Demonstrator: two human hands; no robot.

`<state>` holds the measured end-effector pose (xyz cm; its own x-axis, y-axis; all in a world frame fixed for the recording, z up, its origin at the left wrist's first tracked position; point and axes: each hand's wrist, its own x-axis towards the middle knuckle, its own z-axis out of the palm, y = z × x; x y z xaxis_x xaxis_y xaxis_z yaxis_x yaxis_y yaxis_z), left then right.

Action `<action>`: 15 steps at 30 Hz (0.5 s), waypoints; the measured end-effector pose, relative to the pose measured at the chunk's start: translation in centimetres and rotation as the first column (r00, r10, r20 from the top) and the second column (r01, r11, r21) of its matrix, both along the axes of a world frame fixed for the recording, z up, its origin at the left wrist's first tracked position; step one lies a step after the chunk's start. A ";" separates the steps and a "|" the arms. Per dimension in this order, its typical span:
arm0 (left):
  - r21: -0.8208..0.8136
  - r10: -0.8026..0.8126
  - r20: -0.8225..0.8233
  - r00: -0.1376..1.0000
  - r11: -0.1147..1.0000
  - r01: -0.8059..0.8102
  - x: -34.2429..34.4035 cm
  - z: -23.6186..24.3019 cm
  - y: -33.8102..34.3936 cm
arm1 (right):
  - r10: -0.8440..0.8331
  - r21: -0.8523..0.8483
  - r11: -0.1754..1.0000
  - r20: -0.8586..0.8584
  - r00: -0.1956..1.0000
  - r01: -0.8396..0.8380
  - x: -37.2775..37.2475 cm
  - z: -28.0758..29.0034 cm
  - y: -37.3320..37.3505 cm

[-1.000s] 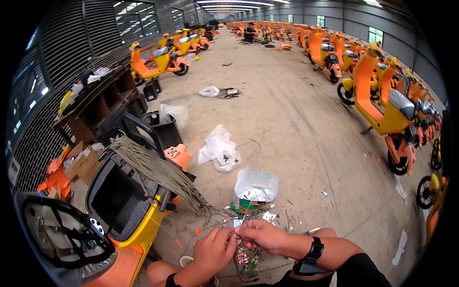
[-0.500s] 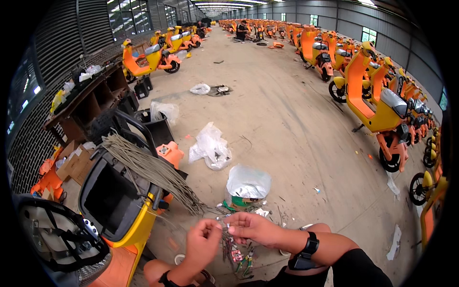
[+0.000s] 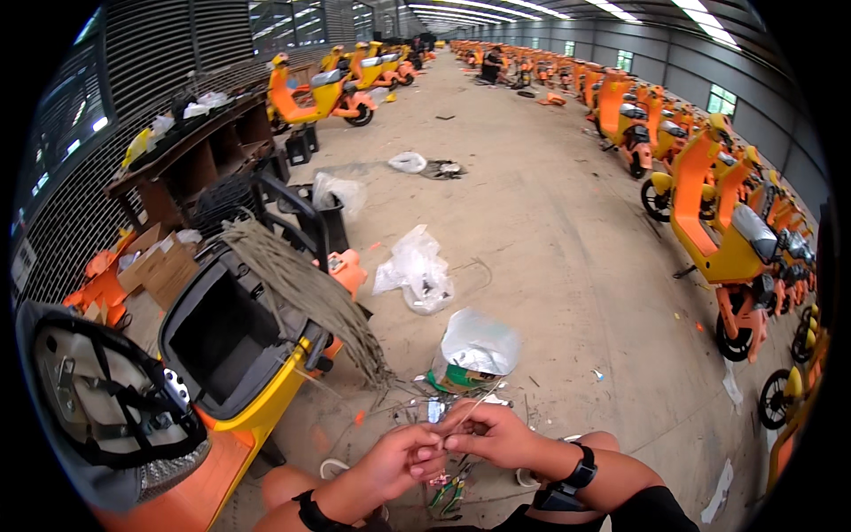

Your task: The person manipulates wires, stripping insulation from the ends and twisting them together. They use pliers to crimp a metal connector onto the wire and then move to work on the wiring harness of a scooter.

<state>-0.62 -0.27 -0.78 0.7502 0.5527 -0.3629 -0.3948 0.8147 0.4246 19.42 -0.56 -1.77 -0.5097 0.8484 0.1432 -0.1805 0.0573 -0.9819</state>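
Note:
My left hand and my right hand meet low in the centre, fingers closed around a thin pale wire that rises from between them. Below them on the floor lie green-handled pliers and small scraps. A plastic-lined container with a green band sits just beyond. To my left stands a yellow-and-orange scooter with its seat box open and a bundle of grey-green cables draped over it.
Rows of scooters line the right side; more stand at upper left beside a brown workbench. Cardboard boxes, a crumpled plastic bag and black bins lie about. A person is far down the aisle.
My hands have closed together again after being slightly apart half a second ago. The wire now stands up clearly between them. The view has shifted slightly.

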 end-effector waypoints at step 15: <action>0.879 0.676 -0.465 0.572 0.427 0.210 1.7 0.7 -0.5 | -0.012 -0.425 0.904 0.072 0.997 0.041 0.0 -0.3 0.7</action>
<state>1.04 -0.79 -0.12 0.2573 0.9611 0.1002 0.2824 -0.1739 0.9434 19.41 0.18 -2.03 -0.4820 0.8344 -0.2675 -0.1188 -0.3647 -0.9235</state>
